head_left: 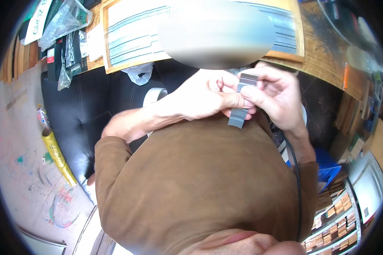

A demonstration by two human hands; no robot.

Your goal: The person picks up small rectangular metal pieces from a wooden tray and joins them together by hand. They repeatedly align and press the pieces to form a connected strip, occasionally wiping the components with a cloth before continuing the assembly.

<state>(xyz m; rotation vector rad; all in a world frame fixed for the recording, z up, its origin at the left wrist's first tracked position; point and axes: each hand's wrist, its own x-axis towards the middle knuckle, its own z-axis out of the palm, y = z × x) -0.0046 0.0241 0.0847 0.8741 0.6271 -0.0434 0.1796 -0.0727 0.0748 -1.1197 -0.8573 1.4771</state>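
Observation:
A narrow grey strip [237, 118] with crosswise bands is held up in front of my chest, tilted, with a darker, shiny upper end. My left hand [210, 95] pinches its middle between thumb and fingers. Close beside, my right hand [281, 95] grips the upper part, its thumb lying across the strip's face. The fingers behind the strip are partly hidden. Beyond my hands, a shallow wooden tray [107, 44] on the bench holds rows of flat grey pieces. A blurred grey oval shape [217, 34] covers the tray's middle.
Plastic bags [70, 21] and packets crowd the wooden bench [323, 51] at far left. An orange stick-like object [346, 75] is at its right. A black padded surface [78, 114] lies under the bench edge. A yellow tube [57, 157] stands left; a blue bin [327, 170] and shelves of wood blocks [338, 225] are right.

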